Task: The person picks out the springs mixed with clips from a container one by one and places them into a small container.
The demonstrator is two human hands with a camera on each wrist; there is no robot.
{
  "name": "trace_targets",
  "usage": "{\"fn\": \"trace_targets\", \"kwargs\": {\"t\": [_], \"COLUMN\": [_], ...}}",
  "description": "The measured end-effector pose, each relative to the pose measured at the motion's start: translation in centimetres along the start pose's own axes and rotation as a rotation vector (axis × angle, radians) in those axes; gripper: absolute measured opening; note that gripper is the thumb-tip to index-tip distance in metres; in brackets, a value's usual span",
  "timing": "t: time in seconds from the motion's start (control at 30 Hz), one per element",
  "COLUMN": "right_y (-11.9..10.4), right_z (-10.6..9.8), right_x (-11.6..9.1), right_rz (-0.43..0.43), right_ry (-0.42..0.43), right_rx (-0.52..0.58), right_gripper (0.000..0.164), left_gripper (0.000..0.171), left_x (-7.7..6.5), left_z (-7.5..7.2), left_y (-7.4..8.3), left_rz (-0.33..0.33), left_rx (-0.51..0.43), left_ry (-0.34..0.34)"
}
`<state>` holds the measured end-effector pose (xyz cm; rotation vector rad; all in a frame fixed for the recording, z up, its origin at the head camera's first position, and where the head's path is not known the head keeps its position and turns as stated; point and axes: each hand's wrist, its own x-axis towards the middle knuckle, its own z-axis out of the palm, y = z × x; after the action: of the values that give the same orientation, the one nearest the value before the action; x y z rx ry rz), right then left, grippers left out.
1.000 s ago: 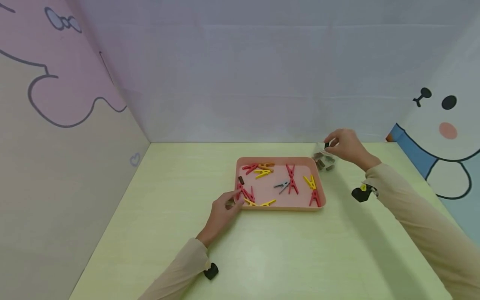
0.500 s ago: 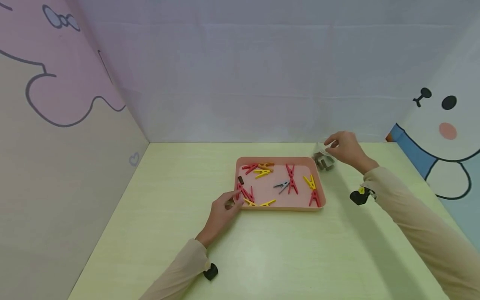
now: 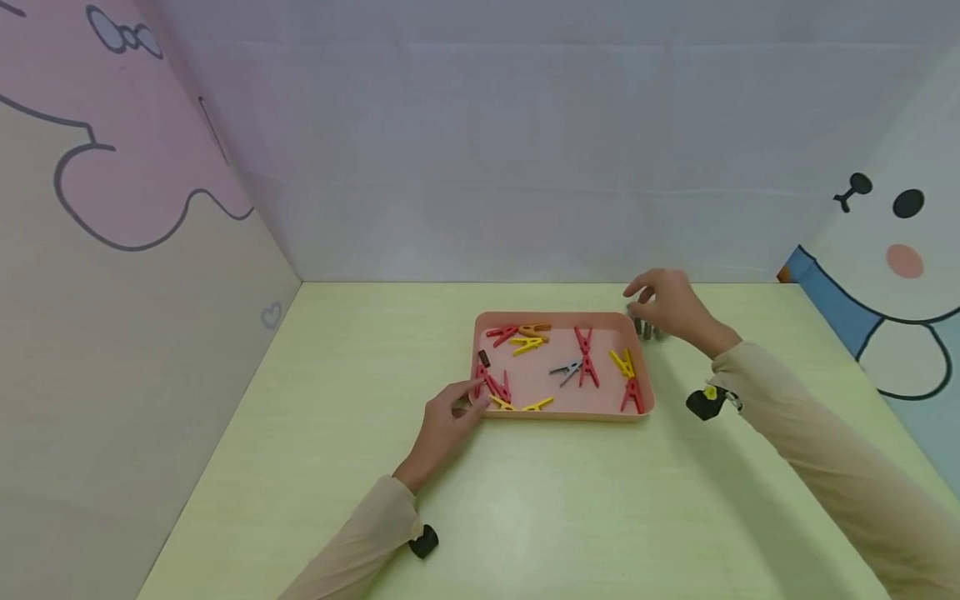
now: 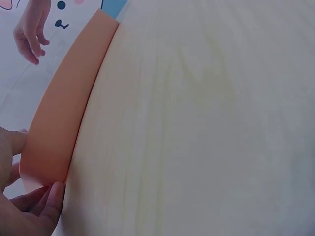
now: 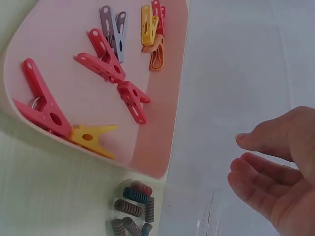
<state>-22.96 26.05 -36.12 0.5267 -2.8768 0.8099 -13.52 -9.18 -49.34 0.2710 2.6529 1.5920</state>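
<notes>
My left hand (image 3: 444, 427) grips the near left corner of a pink tray (image 3: 536, 375), with fingertips and thumb about its wall in the left wrist view. Inside lie red clothespins (image 3: 585, 354), yellow clothespins (image 3: 621, 363), a grey-blue clothespin (image 3: 567, 370) and an orange clothespin (image 3: 534, 330). A small dark ribbed cylinder (image 3: 483, 358) is near the tray's left wall. My right hand (image 3: 671, 310) hovers over a clear cup (image 5: 192, 206), thumb and fingers apart, holding nothing. Several ribbed cylinders (image 5: 129, 208) fill the cup's bottom; the hand partly hides it in the head view.
The pale wooden table (image 3: 525, 508) bears tray and cup. A white back wall (image 3: 465, 167) rises behind its far edge, and printed panels (image 3: 150, 275) flank it. The cup stands close beside the tray's far right corner.
One second ago my right hand pinched a small dark cylinder over the cup; now its fingers are parted without it. The hand has since shifted left. My left hand stays at the tray.
</notes>
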Motion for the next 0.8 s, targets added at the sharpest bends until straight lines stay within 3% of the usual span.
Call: {"fn": "trace_targets", "kwargs": {"t": [0.23, 0.63, 0.8], "right_y": [-1.2, -3.0, -3.7], "right_z": [1.0, 3.1, 3.8], "right_x": [0.2, 0.6, 0.8], "right_rz": [-0.007, -0.134, -0.138], "right_ry": [-0.019, -0.033, -0.046], "right_rx": [0.019, 0.077, 0.087], "right_gripper": [0.014, 0.013, 0.014], "left_gripper": [0.045, 0.044, 0.044], "left_x": [-0.1, -0.2, -0.1], "left_z": [0.0, -0.2, 0.0], "left_y": [0.0, 0.1, 0.1], "left_rz": [0.004, 0.011, 0.006], "left_rx": [0.006, 0.004, 0.006], "left_ry": [-0.002, 0.007, 0.008]}}
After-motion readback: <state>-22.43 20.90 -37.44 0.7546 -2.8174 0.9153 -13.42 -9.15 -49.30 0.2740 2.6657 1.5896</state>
